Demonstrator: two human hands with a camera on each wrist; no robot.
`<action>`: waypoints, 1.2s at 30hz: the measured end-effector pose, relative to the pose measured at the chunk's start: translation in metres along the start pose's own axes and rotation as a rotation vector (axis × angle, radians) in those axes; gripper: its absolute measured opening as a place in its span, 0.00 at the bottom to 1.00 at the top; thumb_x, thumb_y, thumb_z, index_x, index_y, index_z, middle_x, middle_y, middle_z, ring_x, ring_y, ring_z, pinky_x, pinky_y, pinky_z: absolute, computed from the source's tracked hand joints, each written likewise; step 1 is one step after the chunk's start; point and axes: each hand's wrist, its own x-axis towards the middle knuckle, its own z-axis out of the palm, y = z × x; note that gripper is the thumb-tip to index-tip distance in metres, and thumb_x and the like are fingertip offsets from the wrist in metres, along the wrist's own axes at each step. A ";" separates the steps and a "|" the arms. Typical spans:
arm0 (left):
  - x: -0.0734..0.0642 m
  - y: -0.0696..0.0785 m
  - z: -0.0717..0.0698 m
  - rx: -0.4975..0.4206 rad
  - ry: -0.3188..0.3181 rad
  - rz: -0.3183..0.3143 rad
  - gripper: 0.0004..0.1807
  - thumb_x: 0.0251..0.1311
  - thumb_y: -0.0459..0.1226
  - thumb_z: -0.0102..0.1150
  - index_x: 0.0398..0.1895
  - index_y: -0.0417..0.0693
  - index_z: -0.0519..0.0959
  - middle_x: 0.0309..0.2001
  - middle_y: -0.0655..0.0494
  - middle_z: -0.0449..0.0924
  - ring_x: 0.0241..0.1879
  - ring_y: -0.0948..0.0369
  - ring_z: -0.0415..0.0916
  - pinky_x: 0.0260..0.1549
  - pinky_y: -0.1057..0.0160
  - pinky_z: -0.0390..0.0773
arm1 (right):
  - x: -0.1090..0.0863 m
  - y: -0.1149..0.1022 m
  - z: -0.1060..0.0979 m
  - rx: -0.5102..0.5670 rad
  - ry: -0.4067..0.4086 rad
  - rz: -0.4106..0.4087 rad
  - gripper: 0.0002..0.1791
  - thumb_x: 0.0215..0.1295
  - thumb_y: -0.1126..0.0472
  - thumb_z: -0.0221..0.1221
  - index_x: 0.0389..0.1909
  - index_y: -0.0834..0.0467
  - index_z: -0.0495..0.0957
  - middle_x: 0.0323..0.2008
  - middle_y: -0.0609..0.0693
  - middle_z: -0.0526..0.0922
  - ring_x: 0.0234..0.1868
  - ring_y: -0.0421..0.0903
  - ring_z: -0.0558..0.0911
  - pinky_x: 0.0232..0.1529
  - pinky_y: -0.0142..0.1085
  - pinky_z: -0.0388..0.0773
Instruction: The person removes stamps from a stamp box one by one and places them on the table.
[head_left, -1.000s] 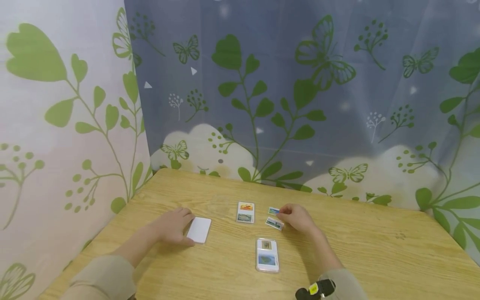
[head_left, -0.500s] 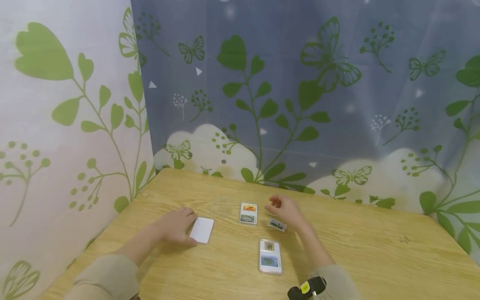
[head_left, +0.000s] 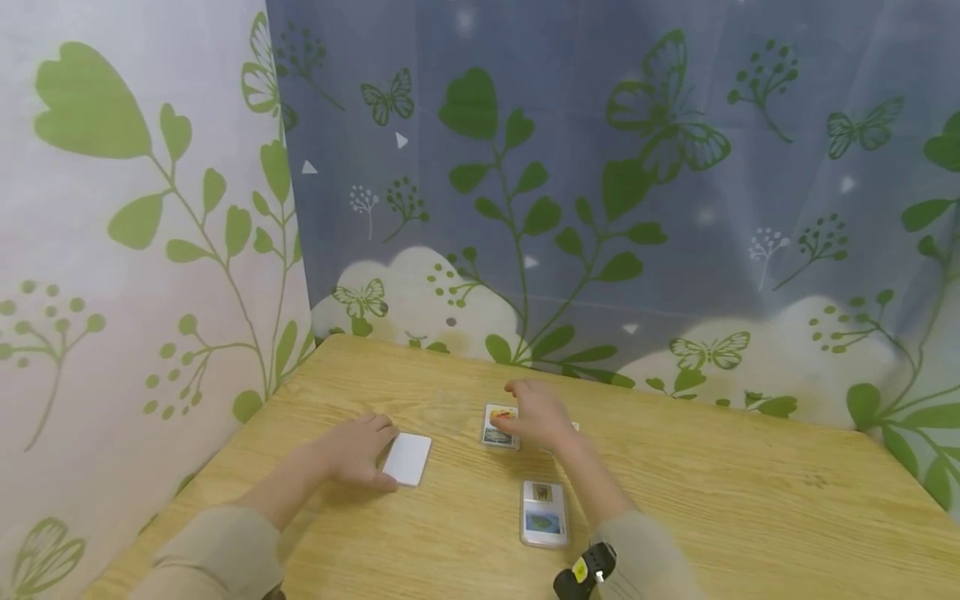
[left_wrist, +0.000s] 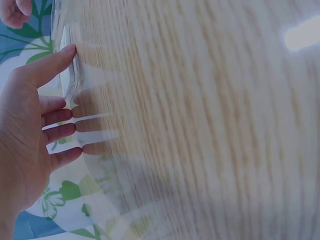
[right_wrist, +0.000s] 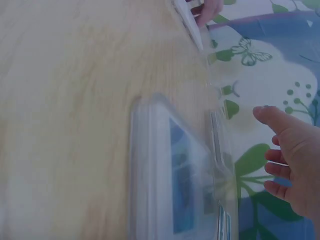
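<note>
My left hand (head_left: 352, 451) rests beside a stack of white cards (head_left: 408, 459) on the table, thumb at its near edge and index finger by its far corner. In the left wrist view the thumb tip touches the stack's clear edge, and the other fingertips meet the table. My right hand (head_left: 542, 414) hovers over a clear case of picture cards (head_left: 501, 437), covering part of it; its thumb and fingers are apart with nothing visible between them. Behind the right wrist, loose small pictures are mostly hidden, with only a white edge showing.
Nearer me lies a second clear case (head_left: 544, 523) with two pictures, close to the right forearm. It looms large in the right wrist view as a transparent box (right_wrist: 170, 175). Patterned curtains (head_left: 562, 167) border the wooden table (head_left: 735, 500) at the back and left.
My right hand has let go of a small loose picture and moved left, over the far card case. The left hand stays by the white stack. The view has shifted slightly.
</note>
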 end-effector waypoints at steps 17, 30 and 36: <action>0.000 0.001 -0.003 -0.009 -0.019 -0.006 0.46 0.44 0.61 0.60 0.57 0.32 0.69 0.55 0.40 0.70 0.55 0.45 0.66 0.55 0.49 0.68 | 0.033 -0.038 0.019 -0.202 -0.216 -0.193 0.39 0.54 0.41 0.62 0.61 0.61 0.65 0.60 0.55 0.68 0.62 0.53 0.65 0.59 0.48 0.64; 0.003 0.006 -0.009 -0.027 -0.032 -0.002 0.46 0.43 0.60 0.62 0.56 0.32 0.69 0.54 0.41 0.70 0.55 0.46 0.67 0.55 0.49 0.68 | 0.045 -0.039 0.033 -0.229 -0.295 -0.110 0.44 0.55 0.35 0.56 0.65 0.60 0.61 0.64 0.55 0.64 0.65 0.53 0.61 0.63 0.48 0.59; 0.000 0.004 -0.005 -0.023 -0.013 0.003 0.45 0.43 0.59 0.62 0.56 0.32 0.69 0.52 0.41 0.71 0.53 0.46 0.68 0.54 0.50 0.69 | 0.048 -0.040 0.044 -0.245 -0.312 -0.081 0.47 0.55 0.31 0.53 0.67 0.59 0.59 0.65 0.55 0.63 0.66 0.53 0.61 0.64 0.48 0.58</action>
